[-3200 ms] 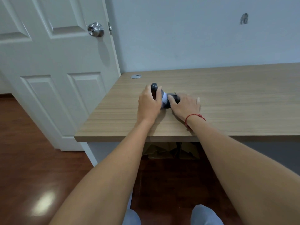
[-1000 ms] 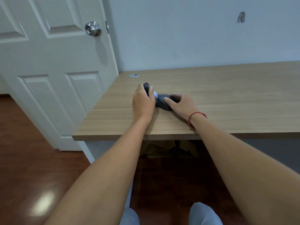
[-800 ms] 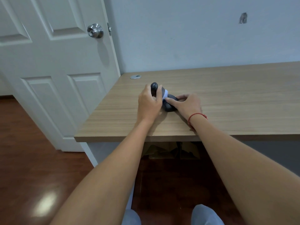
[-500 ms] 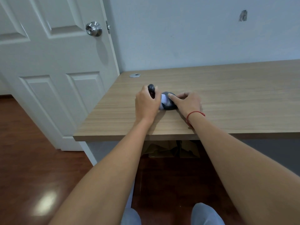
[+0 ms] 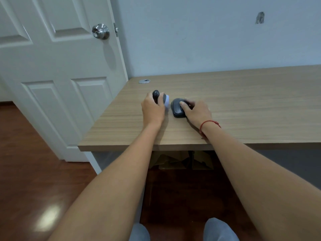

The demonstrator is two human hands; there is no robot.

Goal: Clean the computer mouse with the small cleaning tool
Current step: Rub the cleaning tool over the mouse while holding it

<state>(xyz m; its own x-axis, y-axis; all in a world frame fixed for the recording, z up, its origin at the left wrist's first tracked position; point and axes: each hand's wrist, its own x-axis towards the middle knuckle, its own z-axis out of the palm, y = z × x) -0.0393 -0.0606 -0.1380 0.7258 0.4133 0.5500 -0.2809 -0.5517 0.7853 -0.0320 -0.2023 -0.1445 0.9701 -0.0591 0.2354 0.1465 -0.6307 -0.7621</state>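
Note:
A dark grey computer mouse (image 5: 177, 108) lies flat on the wooden desk (image 5: 243, 105). My right hand (image 5: 196, 112) rests on its right side with the fingers pressing on top, holding it in place. My left hand (image 5: 152, 108) is closed around the small cleaning tool (image 5: 160, 99), which has a black rounded handle and a pale bluish-white head. The tool's head sits just left of the mouse with a small gap between them.
A round silver cable grommet (image 5: 144, 81) is set in the desk's far left corner. A white panelled door (image 5: 52, 66) with a steel knob (image 5: 100, 31) stands to the left. Cardboard (image 5: 180, 160) lies under the desk; the floor is dark wood.
The tool's head was pressed against the mouse and rubbing it; now my left hand has drawn it a little to the left, off the mouse. My right hand stays on the mouse.

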